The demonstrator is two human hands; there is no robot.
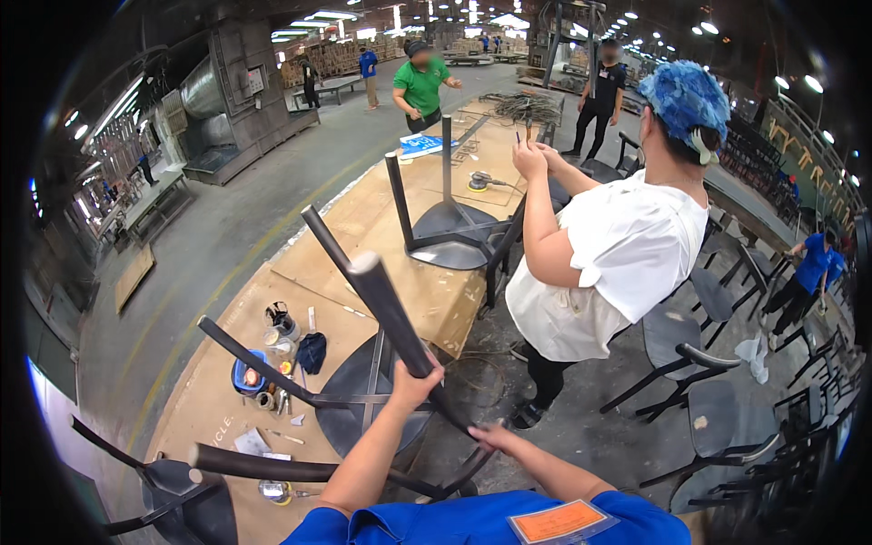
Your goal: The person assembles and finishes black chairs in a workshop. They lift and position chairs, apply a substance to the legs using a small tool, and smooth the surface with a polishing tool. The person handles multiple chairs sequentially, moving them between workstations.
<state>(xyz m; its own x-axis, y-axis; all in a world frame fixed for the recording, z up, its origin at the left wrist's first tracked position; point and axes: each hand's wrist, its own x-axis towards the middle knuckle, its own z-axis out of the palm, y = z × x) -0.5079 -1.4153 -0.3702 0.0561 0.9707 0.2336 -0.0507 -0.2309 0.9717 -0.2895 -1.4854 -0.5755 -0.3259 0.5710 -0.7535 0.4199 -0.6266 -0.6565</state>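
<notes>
1. Upturned dark metal chair lying seat-down on the plywood workbench, at about 6 o'clock in the head view, just ahead of the blue-sleeved forearms; round dark seat flat against the board; four tubular legs pointing up and outward, joined by flat cross-braces; finish a dull matte grey-black, bare at the cut ends.
2. Left hand wrapped around one leg rising toward 11 o'clock; fingers pressed together round the tube, thumb side up; leg end close to the camera, thick and blunt.
3. Right hand at about 5 o'clock of the seat, lying against a lower bar of the frame; fingers partly curled, but whether closed round the bar or only resting on it cannot be told.
4. Clutter of small tools at 9 o'clock of the chair: a blue tray, tins, a dark cloth, paper scraps.
5. Second upturned chair farther along the bench toward 12 o'clock, same dark frame, legs up; orbital sander just beyond it.
6. Co-worker in white top and blue hair cover standing at 2 o'clock beside the bench, both hands raised at a chair leg.
7. Stacked dark chairs on the floor at 3 to 4 o'clock; person in green shirt far off at 12 o'clock.
</notes>
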